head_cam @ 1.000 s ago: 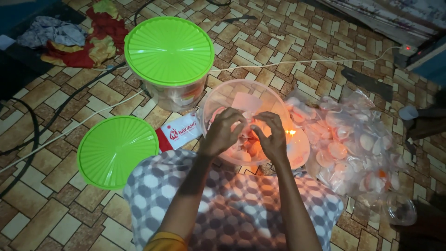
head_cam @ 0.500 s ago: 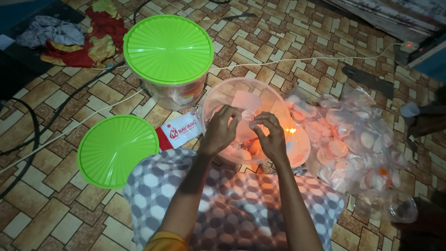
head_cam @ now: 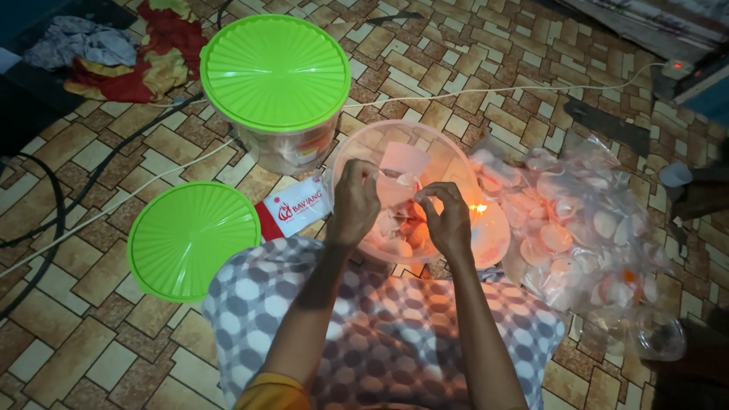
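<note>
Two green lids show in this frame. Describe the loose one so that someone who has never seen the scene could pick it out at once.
Start at the tall clear tub at the top, capped by a green lid. Go down and left across the tiled floor to the loose lid, beside the person's checked lap and next to a red and white packet. Unlike the other, it lies flat on the tiles with no tub under it.

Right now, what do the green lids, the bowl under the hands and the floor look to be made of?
Both green lids look like matte moulded plastic, with fine ribs fanning from the centre. The bowl seems thin translucent plastic; the floor shows through its wall. The floor looks like glazed tile or patterned vinyl; its slight sheen leaves that open.
</note>
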